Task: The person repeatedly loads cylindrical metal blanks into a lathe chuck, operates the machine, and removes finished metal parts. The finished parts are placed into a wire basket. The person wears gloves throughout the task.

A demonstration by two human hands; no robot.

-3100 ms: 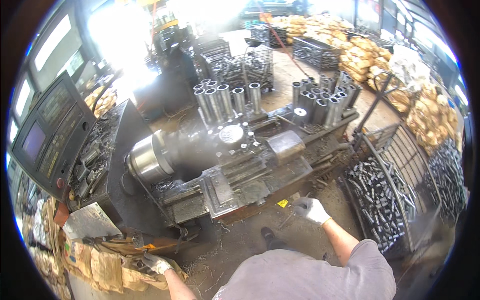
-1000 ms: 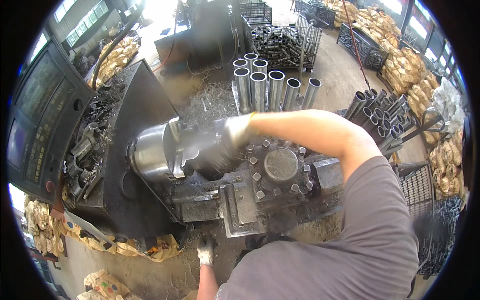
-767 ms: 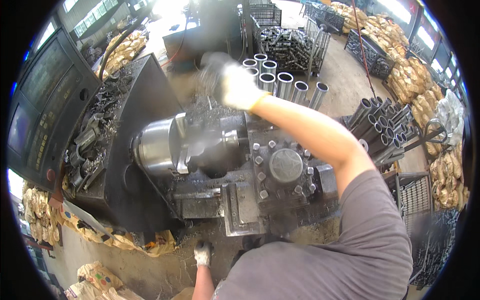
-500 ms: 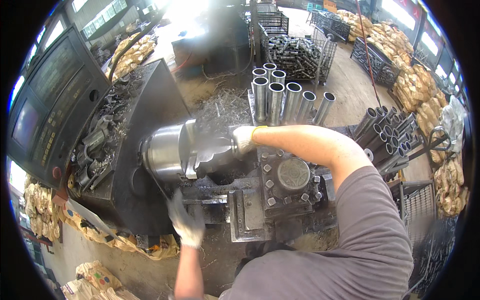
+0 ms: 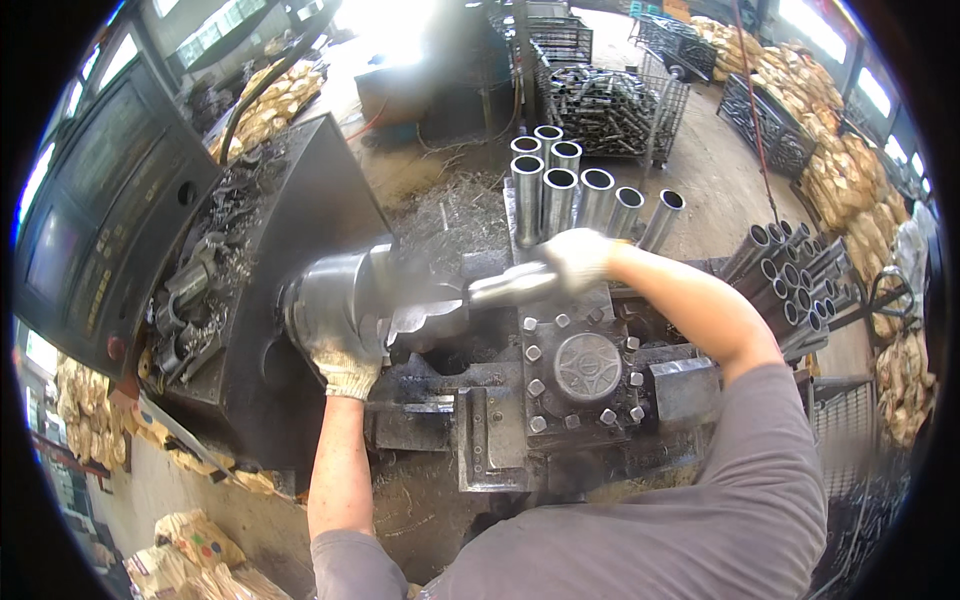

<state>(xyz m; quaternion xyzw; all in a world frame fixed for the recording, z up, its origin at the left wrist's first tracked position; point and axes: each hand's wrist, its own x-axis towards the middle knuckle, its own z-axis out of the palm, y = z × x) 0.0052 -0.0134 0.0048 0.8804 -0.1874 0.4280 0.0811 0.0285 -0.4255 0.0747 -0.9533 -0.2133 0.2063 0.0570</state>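
My right hand (image 5: 580,258), in a white knit glove, is closed around a shiny metal tube (image 5: 510,286). The tube lies roughly level, its left end close to the jagged-looking jaws (image 5: 425,318) of the lathe chuck (image 5: 335,295). Whether tube and jaws touch, I cannot tell. Against the lower near side of the chuck rests my left hand (image 5: 345,372), also gloved; its fingers are mostly hidden by blur and the chuck's curve. To the right of the chuck sits the square tool post (image 5: 584,367) with bolts around its round cap, below my right forearm.
Several upright metal tubes (image 5: 560,195) stand behind the tool post. More tubes (image 5: 790,275) are stacked at the right. Metal chips and curved scraps (image 5: 190,290) lie on the machine housing at left, beside a control panel (image 5: 100,220). A wire cage (image 5: 615,110) of parts stands farther back.
My right hand has drawn back to the right and the tube now shows in its grip. My left hand has risen from below and now touches the chuck.
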